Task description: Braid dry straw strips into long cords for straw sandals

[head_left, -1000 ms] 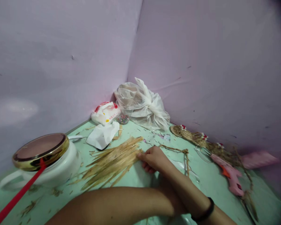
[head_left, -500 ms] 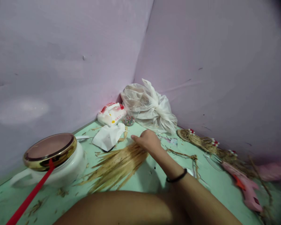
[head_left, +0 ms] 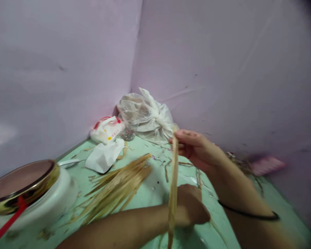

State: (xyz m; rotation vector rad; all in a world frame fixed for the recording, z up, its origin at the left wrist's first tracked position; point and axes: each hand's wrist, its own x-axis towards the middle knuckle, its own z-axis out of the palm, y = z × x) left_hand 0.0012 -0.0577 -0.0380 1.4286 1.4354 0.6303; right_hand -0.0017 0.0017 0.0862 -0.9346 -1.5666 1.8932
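Two pale lilac walls point(head_left: 197, 52) meet in a corner behind a mint-green table point(head_left: 149, 193). At far left a red stick point(head_left: 7, 222) slants up in front of a white pot point(head_left: 55, 204), which carries a gold-rimmed lid point(head_left: 22, 180) with a pinkish top. Just behind the pot lies a pale utensil handle point(head_left: 69, 162). Next, against the left wall, sits a red-and-white tissue pack point(head_left: 107, 130), with a crumpled white sheet point(head_left: 103, 157) in front of it. A bundle of dry, straw-coloured fibre strips point(head_left: 116, 188) fans out over the table, its ends pointing toward the near left; small scraps are scattered around it. Beyond, a clump of small multicoloured beads point(head_left: 128, 135) sits beside a knotted translucent plastic bag point(head_left: 147, 117) in the corner.

Right of the bundle, one long fibre strip point(head_left: 173, 173) hangs nearly upright, clear of the others, passing in front of the left forearm. The right hand point(head_left: 193, 145) pinches its upper end between thumb and fingers. Below, the left hand point(head_left: 193, 205) is bent over and blurred; how far it is open, and whether it grips anything, cannot be told. A black band point(head_left: 248, 214) circles the right forearm, and a blurred pink object point(head_left: 268, 165) lies by the right wall.
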